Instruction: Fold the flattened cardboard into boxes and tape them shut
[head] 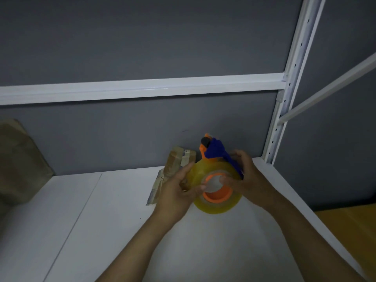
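Here the tape roll (pixel 215 202) hangs between both hands above the white shelf (pixel 101 220), its orange core facing the viewer. The left hand (pixel 179 192) pinches the roll's left rim, thumb at the core's edge. The right hand (pixel 246 178) grips the dispenser (pixel 216 149) from the right, thumb at the core and fingers curled over the blue frame. The dispenser's long axis runs from the roll up and away from the fingers, ending in the orange head near the grey wall (pixel 142 37).

The flattened cardboard (pixel 179 159) lies just beyond the left fingertips, behind the roll and propped against the wall, partly hidden by the left hand, which is the nearer one. Judged from this, a hand must release the tape before it can reach the cardboard. Far to the left of the fingers stands a brown cardboard piece (pixel 18 159); to their right rises the white rack upright (pixel 284 98).
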